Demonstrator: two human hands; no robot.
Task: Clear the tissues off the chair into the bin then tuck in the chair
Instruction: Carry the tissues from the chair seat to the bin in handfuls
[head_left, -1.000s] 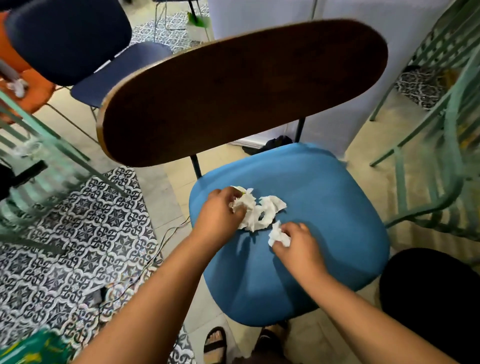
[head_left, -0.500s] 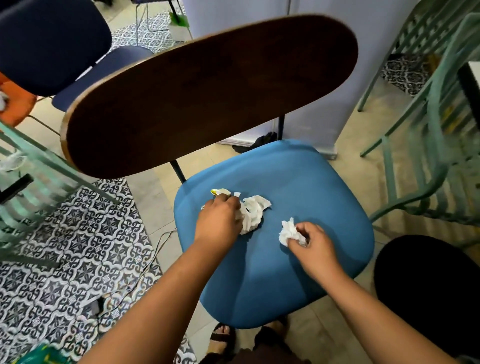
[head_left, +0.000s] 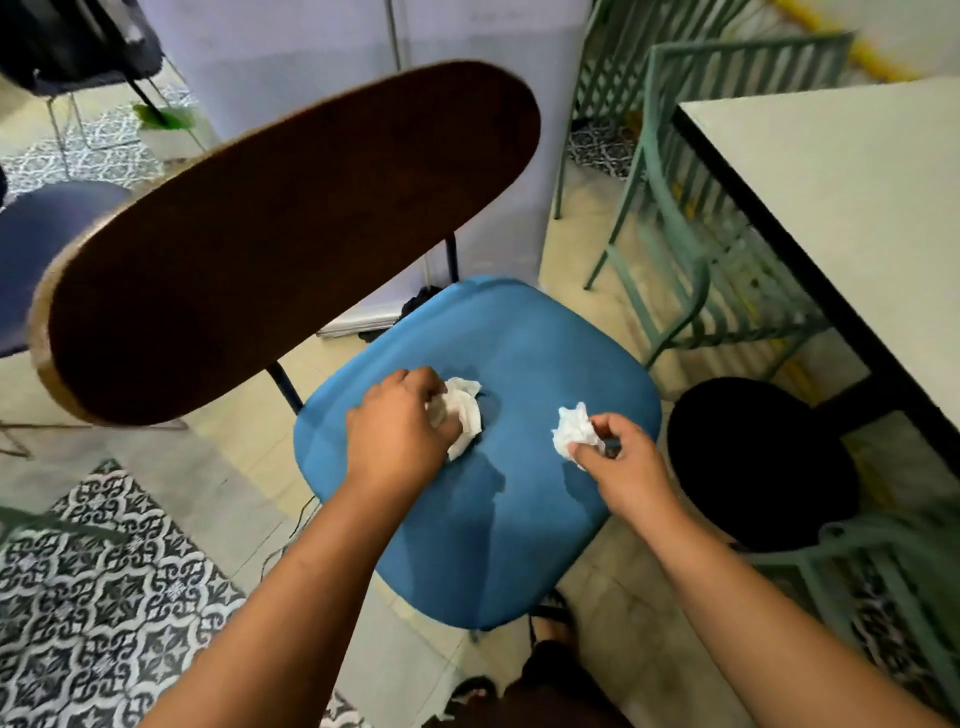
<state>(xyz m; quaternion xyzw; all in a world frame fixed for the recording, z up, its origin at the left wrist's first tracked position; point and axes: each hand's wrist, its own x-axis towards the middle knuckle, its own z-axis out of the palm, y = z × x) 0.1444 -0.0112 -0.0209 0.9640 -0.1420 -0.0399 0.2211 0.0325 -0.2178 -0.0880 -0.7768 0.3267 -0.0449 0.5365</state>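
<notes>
Patterned tiles (head_left: 98, 597) and plain floor lie under a chair (head_left: 519, 519) with a blue seat. Over the seat's middle, the left hand (head_left: 397, 434) curls its fingers round a crumpled wad of tissues (head_left: 462, 415) resting on the cushion. Toward the seat's right edge, the right hand (head_left: 623, 467) pinches a smaller tissue ball (head_left: 574, 431). Just beyond that edge stands a black bin (head_left: 758, 462). Farther off, the brown backrest (head_left: 285, 234) runs lengthwise from lower left to upper right.
</notes>
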